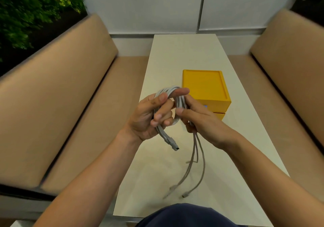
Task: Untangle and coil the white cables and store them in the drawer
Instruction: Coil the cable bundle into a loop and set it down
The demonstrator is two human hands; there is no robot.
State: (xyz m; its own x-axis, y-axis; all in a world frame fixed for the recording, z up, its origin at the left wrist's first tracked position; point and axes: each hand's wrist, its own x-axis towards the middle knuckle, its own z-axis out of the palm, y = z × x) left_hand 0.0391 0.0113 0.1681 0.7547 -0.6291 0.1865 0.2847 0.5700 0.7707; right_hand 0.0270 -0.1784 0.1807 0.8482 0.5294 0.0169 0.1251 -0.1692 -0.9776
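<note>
You are holding the coiled white cables (180,102) above the counter (175,55): left hand (149,118) curled through the loops, right hand (198,119) pinching their side. Loose ends (194,156) are hanging toward 6 o'clock. The yellow drawer box (205,84) is sitting at 1 o'clock, nearest your right hand.

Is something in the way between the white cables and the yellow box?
Nothing visible is. The left hand and right hand hold the white cables right in front of the yellow box. Its drawer looks closed, though the right hand hides much of its front.
</note>
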